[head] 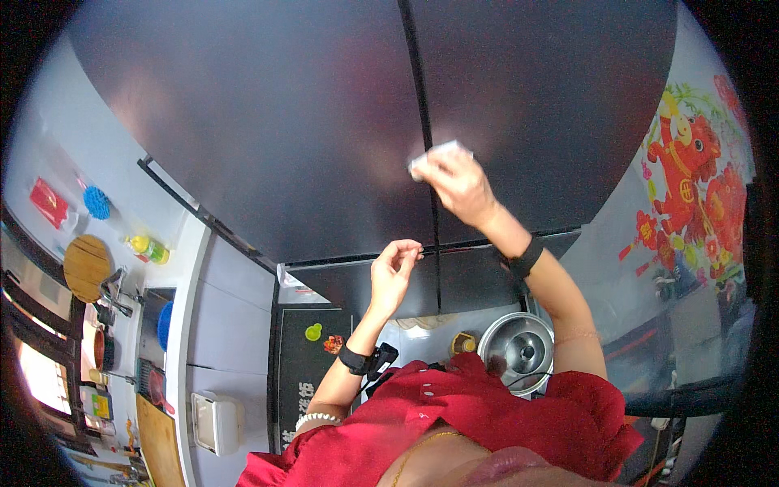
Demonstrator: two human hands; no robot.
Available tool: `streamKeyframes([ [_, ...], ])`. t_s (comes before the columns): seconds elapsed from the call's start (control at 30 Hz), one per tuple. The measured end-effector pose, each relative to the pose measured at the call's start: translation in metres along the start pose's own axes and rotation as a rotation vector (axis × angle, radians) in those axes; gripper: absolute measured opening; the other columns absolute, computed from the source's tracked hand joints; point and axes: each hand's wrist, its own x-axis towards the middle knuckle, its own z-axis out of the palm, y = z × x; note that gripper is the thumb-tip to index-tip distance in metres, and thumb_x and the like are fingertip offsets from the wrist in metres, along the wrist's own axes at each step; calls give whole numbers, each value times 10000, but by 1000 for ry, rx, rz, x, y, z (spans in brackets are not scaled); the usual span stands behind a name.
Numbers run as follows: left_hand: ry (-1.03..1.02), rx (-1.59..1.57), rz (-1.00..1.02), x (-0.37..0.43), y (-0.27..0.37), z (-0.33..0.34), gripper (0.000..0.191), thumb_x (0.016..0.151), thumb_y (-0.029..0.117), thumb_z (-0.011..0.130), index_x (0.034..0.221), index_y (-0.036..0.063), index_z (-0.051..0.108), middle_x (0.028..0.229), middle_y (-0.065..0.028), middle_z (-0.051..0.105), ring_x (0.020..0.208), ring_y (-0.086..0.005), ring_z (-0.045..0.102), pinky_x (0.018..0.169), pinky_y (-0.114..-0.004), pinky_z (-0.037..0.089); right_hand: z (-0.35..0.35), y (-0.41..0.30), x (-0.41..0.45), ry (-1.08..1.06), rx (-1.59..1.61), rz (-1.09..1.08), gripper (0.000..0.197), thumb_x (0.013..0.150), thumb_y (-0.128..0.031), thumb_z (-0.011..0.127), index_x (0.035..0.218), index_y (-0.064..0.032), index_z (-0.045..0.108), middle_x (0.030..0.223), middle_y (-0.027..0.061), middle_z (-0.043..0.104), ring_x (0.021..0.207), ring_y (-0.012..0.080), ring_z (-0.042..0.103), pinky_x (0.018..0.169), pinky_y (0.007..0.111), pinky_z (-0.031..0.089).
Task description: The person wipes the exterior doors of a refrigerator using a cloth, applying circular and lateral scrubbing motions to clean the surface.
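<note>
My right hand point(456, 185) is closed on a small white cloth or wipe point(443, 153) and holds it at the dark refrigerator-like door panels point(292, 134), over the black seam between them. The hand is slightly blurred. Lower down, my left hand point(394, 274) is raised near the bottom edge of the upper panels, its fingers curled with thumb and fingertips close together. Whether it touches the edge or pinches something small, I cannot tell. Both wrists wear black bands.
A steel pot with a lid point(517, 350) stands below, near my body. On the left are a white counter point(185, 304), a round wooden board point(87, 268), a yellow bottle point(149, 248) and a white bin point(216, 423). A patterned floor mat point(316, 365) lies beneath. Red decorations point(684, 182) cover the right wall.
</note>
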Motion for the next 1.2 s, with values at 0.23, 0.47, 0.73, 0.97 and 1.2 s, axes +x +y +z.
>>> streamKeyframes([
  [0.23, 21, 25, 24, -8, 2, -19, 115, 916, 82, 575, 984, 0, 619, 898, -29, 642, 826, -95, 595, 781, -232, 470, -29, 12, -37, 52, -89, 143, 167, 770, -32, 613, 928, -73, 649, 911, 62, 608, 871, 236, 588, 771, 340, 484],
  [0.47, 5, -10, -18, -12, -2, -13, 139, 915, 100, 580, 1001, 0, 623, 921, -33, 650, 840, -103, 612, 762, -230, 476, -117, 104, 60, 883, -106, 535, 181, 824, -97, 657, 1005, -104, 667, 913, 59, 620, 784, 222, 619, 704, 314, 500],
  [0.73, -33, -48, -31, -6, -8, 2, 135, 917, 92, 573, 1001, -1, 624, 913, -32, 645, 822, -100, 606, 773, -234, 482, -124, 51, 116, 586, 11, 413, 135, 858, 6, 573, 962, -20, 654, 781, 47, 549, 642, 114, 585, 591, 241, 469],
  [0.97, -54, -30, -37, -5, -20, 9, 113, 913, 58, 566, 990, -4, 619, 901, -38, 655, 807, -91, 615, 765, -230, 483, -64, 42, 22, 377, -81, 304, 226, 788, -56, 676, 992, -153, 686, 836, 39, 566, 722, 178, 608, 639, 288, 493],
  [1.2, -71, -25, -92, -11, -20, 13, 123, 924, 75, 555, 996, -4, 617, 932, -54, 651, 821, -120, 623, 770, -245, 495, -6, -6, -99, -39, 58, 384, 212, 769, -40, 665, 969, -105, 683, 824, 68, 574, 771, 235, 581, 688, 328, 490],
])
